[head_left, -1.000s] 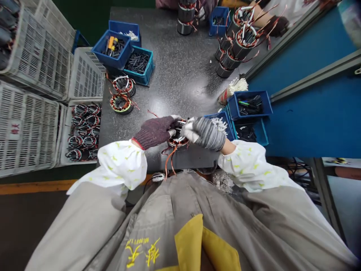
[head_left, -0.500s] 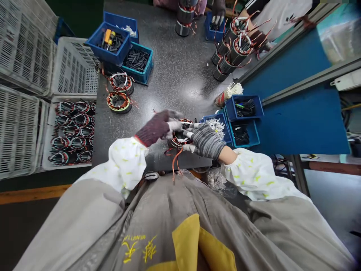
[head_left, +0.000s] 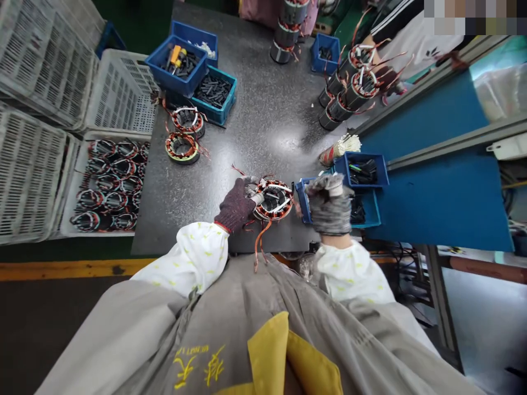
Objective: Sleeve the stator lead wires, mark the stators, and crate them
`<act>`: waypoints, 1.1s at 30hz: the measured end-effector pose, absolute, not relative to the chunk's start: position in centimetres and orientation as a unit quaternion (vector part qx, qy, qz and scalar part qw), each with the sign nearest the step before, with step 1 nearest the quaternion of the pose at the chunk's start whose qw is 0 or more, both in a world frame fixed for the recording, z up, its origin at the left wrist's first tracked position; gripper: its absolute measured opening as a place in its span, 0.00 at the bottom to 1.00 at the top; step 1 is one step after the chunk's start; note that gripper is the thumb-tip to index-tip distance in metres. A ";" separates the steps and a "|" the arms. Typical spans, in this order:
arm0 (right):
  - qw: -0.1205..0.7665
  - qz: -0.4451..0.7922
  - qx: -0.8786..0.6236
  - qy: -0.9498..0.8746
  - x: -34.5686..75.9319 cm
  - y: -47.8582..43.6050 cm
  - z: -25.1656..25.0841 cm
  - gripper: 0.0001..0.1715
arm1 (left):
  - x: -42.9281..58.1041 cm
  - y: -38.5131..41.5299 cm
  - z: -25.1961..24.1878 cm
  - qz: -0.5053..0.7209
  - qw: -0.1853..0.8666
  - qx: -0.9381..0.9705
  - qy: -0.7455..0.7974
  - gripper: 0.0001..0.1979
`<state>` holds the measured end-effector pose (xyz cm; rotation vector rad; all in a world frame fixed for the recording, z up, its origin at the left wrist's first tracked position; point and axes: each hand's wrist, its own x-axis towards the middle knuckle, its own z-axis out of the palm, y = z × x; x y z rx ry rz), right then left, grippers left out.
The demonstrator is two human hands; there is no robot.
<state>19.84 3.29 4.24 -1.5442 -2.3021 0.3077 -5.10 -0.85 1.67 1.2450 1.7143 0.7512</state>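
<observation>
Right hand (head_left: 329,205) has left the copper-wound stator (head_left: 273,200), grip unclear; left hand (head_left: 235,205) clasps it on the speckled workbench (head_left: 255,109).

1. We see bright, even light, with a white glare patch (head_left: 285,144) on the dark tabletop (head_left: 247,93).
2. Soft shadow lies beside the stacked stators (head_left: 341,93).
3. Fisheye bending shows at the edges, on the white crates (head_left: 37,66).
4. Pixelated block (head_left: 473,16) top right.

The left glove (head_left: 235,206) hides the near edge of the copper-wound stator (head_left: 273,201). A co-worker's white shirt (head_left: 415,33) is cut off by the top edge, and the top-right corner is blurred.
</observation>
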 end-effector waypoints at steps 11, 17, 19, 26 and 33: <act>0.165 0.306 -0.383 -0.856 11.3 8.7 4.6 0.26 | -3.7 -1.6 0.2 0.378 0.420 0.376 0.735 0.32; 0.201 0.304 -0.467 -0.806 12.4 11.4 4.5 0.31 | -3.0 -2.0 0.6 0.402 0.407 0.332 0.750 0.35; 0.052 0.239 -0.440 -0.864 11.9 11.4 4.9 0.29 | -2.9 -2.0 0.7 0.403 0.403 0.335 0.750 0.35; 0.206 0.481 -0.353 -0.776 13.0 9.8 2.8 0.27 | -3.0 -1.8 0.0 0.408 0.405 0.334 0.747 0.33; 0.584 0.623 -0.331 -0.403 16.5 13.4 3.2 0.28 | -0.7 -3.8 3.6 0.268 0.239 0.561 0.746 0.31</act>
